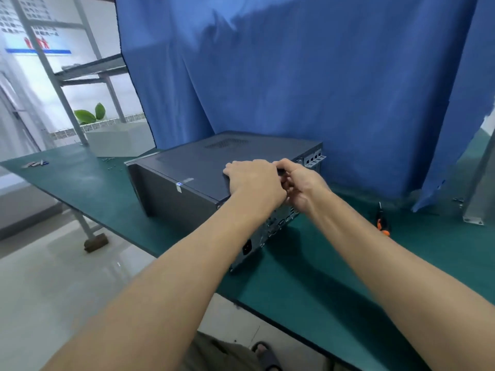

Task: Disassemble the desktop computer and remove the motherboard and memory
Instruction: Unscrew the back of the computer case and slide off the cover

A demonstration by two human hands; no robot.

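A dark grey desktop computer case [192,167] lies on its side on the green table [334,266], its rear panel with the power socket and ports facing me. Its side cover is on, so the motherboard and memory are hidden. My left hand [253,180] rests flat on the cover near its rear edge, fingers spread on the metal. My right hand [300,183] is right beside it, fingers curled over the cover's rear edge and gripping it.
An orange-and-black screwdriver [382,222] lies on the table right of the case. Small screws [111,160] and bits [34,164] sit at the far left. A blue curtain [294,76] hangs close behind the case. A metal bracket [475,207] stands at the far right.
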